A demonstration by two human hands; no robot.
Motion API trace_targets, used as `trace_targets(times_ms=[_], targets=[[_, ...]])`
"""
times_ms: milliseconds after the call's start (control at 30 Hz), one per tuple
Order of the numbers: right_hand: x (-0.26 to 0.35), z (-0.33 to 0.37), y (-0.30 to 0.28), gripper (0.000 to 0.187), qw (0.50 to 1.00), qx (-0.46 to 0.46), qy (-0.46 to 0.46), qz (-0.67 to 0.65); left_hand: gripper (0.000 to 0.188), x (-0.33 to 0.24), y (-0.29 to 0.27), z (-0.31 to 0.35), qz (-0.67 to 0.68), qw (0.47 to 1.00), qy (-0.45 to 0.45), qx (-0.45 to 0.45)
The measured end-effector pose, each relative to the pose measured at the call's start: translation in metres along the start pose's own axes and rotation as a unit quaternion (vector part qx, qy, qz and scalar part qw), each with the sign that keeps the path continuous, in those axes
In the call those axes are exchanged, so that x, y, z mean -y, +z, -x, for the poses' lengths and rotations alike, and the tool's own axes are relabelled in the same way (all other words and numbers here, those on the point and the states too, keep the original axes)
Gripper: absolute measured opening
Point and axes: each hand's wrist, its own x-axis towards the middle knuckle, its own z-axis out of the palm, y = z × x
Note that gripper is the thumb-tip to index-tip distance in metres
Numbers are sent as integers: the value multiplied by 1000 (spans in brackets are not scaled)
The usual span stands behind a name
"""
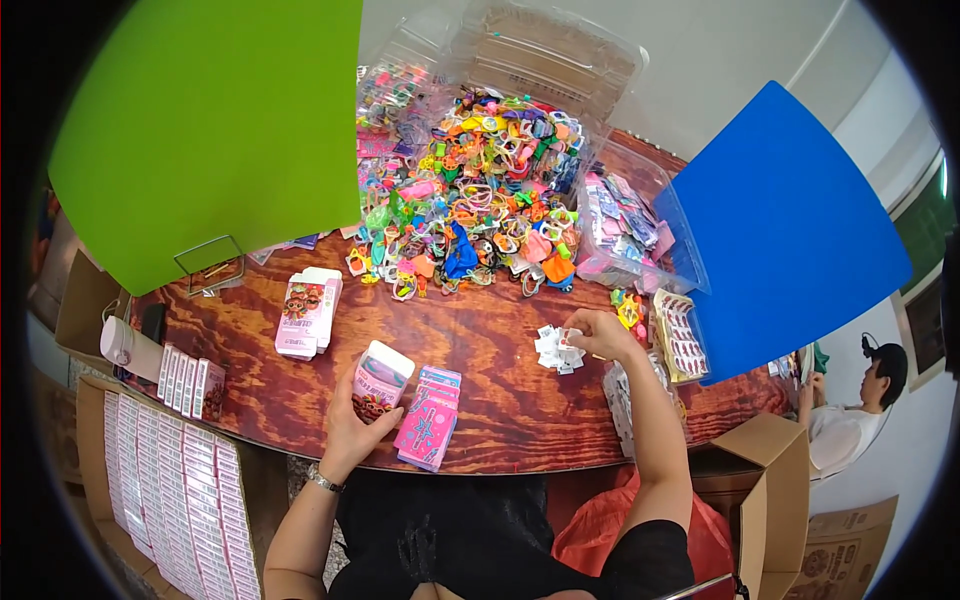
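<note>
My left hand point(350, 428) is wrapped round a small pink carton point(384, 380) and holds it tilted above the near edge of the table, its white flap end facing up. Just right of it lies a fanned stack of pink and blue cards point(428, 425). Over a small heap of white packets point(552, 350), my right hand point(603, 334) has its fingertips pinched on one packet at the heap's right side. Flattened pink cartons point(309, 312) lie stacked farther left.
A large mound of colourful small toys point(490, 200) fills the table's far middle. Beside it stand a clear bin of packets point(625, 225), a green panel point(210, 130) and a blue panel point(790, 230). Filled cartons point(170, 480) stand in a box at lower left. Another person point(850, 420) sits at far right.
</note>
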Motion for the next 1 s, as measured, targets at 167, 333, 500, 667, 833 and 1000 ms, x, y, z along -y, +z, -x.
trace_targets(times_ms=[167, 333, 500, 667, 833, 1000], targets=[[23, -10, 17, 30, 998, 37, -39, 45, 88, -1, 0, 2, -5, 1000, 16, -3], [20, -21, 39, 31, 984, 27, -24, 175, 88, -9, -1, 1, 24, 1000, 13, 10], [5, -28, 41, 29, 978, 48, -78, 187, 88, -10, 0, 0, 29, 999, 20, 9], [13, -21, 35, 18, 999, 4, -34, 35, 87, -9, 0, -1, 16, 999, 33, 8], [18, -22, 33, 15, 998, -29, -31, -54, 87, -10, 4, -3, 16, 999, 41, 4], [80, -22, 55, 19, 965, -33, -92, -242, 88, -20, 12, -4, -100, 992, 73, -17]])
